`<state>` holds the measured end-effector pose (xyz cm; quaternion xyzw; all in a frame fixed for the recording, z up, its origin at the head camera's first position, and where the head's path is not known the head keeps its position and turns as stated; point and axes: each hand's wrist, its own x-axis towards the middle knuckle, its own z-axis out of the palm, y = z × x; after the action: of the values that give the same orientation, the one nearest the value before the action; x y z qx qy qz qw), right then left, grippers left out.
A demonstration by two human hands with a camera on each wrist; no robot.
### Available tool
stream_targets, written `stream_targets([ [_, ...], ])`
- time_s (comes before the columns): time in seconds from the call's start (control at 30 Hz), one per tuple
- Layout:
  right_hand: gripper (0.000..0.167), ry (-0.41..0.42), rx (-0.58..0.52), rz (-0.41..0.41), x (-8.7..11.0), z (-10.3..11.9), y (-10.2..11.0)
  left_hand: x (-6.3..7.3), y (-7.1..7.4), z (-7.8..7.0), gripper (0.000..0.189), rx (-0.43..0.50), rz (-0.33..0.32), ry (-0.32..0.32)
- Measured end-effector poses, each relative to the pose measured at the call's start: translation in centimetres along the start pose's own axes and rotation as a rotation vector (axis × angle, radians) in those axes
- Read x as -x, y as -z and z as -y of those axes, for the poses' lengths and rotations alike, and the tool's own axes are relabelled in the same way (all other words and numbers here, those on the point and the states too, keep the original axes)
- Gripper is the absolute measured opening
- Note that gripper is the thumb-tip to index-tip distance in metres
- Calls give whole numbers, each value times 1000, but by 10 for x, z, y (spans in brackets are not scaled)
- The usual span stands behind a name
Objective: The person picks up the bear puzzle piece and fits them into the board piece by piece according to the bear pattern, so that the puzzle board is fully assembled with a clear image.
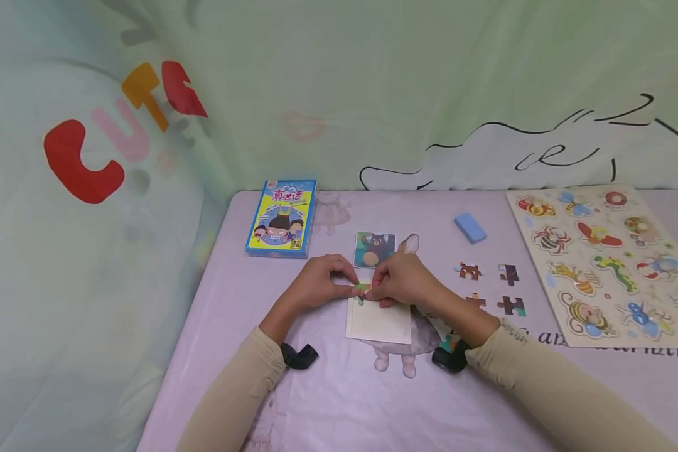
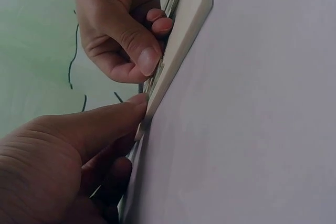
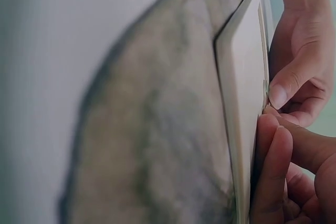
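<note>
A pale wooden puzzle board lies flat in front of me, its raised rim seen edge-on in the left wrist view. At its far left corner is a small green and brown jigsaw piece, largely covered by fingers. My left hand pinches the piece from the left with thumb and forefinger. From the other side my right hand pinches it too, fingertips right against the left thumb. Just beyond the board is a picture card of a bear.
Several loose jigsaw pieces lie right of the board, some partly behind my right forearm. A blue block is farther back. A boxed card game stands at the back left, and a wooden insect puzzle covers the right side.
</note>
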<state>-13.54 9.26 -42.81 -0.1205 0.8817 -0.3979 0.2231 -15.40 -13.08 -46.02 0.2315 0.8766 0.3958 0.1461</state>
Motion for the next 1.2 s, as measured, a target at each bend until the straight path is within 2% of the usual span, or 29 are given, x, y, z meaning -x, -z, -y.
stream_targets([
  [0.27, 20, 7, 20, -15, -2, 0, -1, 0, 3, 2, 17, 8, 21, -41],
  [0.53, 20, 9, 32, -17, -2, 2, -1, 0, 2, 2, 16, -14, 39, -39],
  [0.7, 19, 6, 23, 14, 0, 2, 1, -1, 1, 0, 14, -29, 40, -36],
  [0.9, 14, 26, 33, 76, 4, 2, 13, -1, 2, -2, 13, -34, 37, -22],
  [1.1, 16, -4, 41, 57, 14, -4, 30, 0, 0, -3, 13, -28, 49, -9],
  [1.2, 18, 6, 47, 36, 20, -8, 41, -1, 0, -3, 14, -39, 48, -10],
])
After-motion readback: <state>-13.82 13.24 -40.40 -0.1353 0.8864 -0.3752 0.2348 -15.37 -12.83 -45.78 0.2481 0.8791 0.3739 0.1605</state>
